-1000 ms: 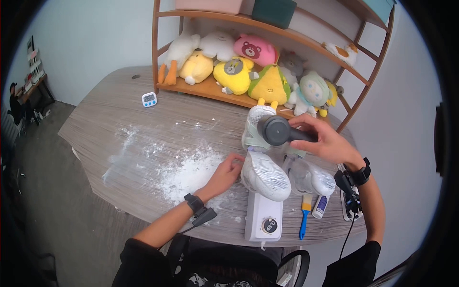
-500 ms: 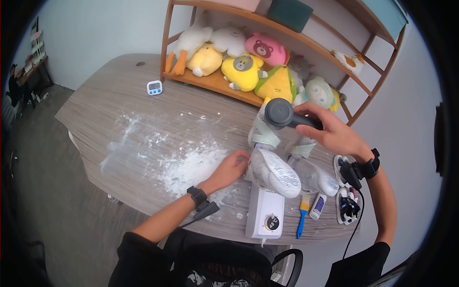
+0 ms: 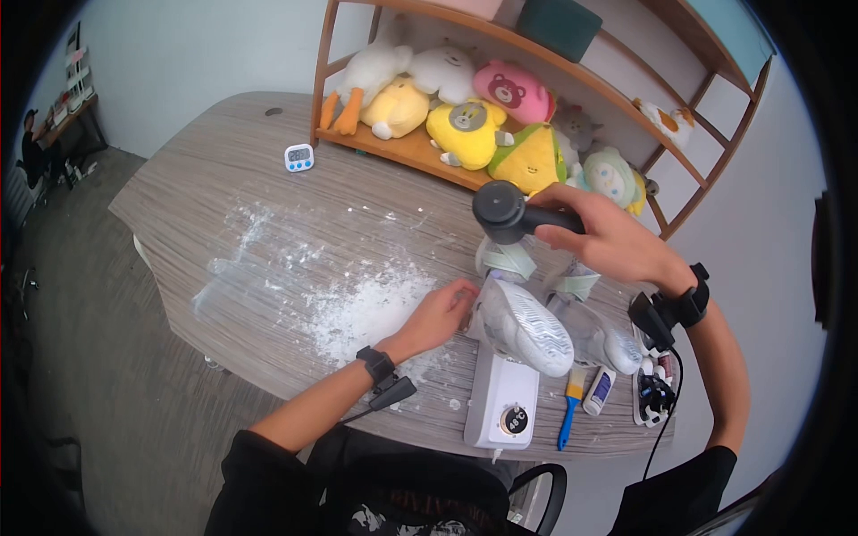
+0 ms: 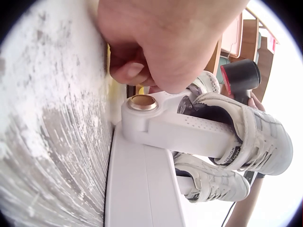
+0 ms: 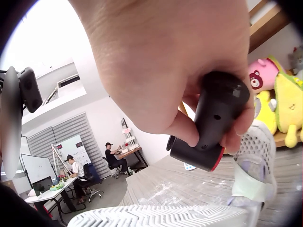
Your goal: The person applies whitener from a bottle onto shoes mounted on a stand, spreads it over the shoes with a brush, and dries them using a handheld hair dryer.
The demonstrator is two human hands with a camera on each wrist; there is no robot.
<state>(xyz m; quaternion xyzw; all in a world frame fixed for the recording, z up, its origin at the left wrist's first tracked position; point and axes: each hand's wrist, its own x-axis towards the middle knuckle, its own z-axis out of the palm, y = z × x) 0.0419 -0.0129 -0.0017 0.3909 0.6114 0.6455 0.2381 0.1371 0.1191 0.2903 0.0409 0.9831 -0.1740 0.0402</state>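
Observation:
My right hand [image 3: 617,237] grips a black handheld blower like a hair dryer [image 3: 499,213] by its handle. Its round head overlaps the far white shoe [image 3: 507,259] in the head view. Four-armed and white, a shoe dryer [image 3: 500,406] shows 48°C on its dial and carries white sneakers, including the near shoe [image 3: 527,326], soles up. My left hand [image 3: 440,314] is low beside the near shoe, fingers loosely curled with nothing visible in them. In the left wrist view it overlaps the dryer's arm joint, next to a gold ring [image 4: 143,102].
White powder [image 3: 366,308] covers much of the table's middle. Right of the dryer lie a blue-handled brush [image 3: 569,415] and a white tube [image 3: 600,391]. A timer [image 3: 299,158] stands near the back, before a wooden shelf [image 3: 393,152] of plush toys.
The head view has shifted, moving the scene right and up. Over the last half second, the blower has moved left across the far shoe. My left hand has stayed beside the near shoe.

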